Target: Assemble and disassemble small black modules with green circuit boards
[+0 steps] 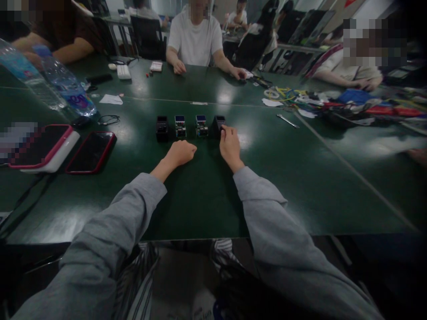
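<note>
In the middle of the table [200,191], 4 small devices stand in a row: the left case [162,129], black; the left board [180,126] and the right board [201,126], each with a small screen at its far end; and the right case [219,120], also black. What sits inside the 2 cases is too dark to tell. The right hand [230,144] has its fingertips on the near right part of the right case; whether they grip it or only touch it, I cannot tell. The left hand [182,152] is curled into a fist just nearer than the left board. At the far left are 2 clear bottles, the left bottle [25,71] with a blue label and the right bottle [68,84] with a blue cap and a purple label whose pale lettering is too blurred to read; their fill is unclear. Nearer lies a red-edged phone [90,152]. The table is dark green and glossy, crossed by pale seams. To the right lie a spanner [287,121] and, farther, a heap of cables [350,104]. Across the far side sits a person in white [195,40], with black chairs and more people behind.
</note>
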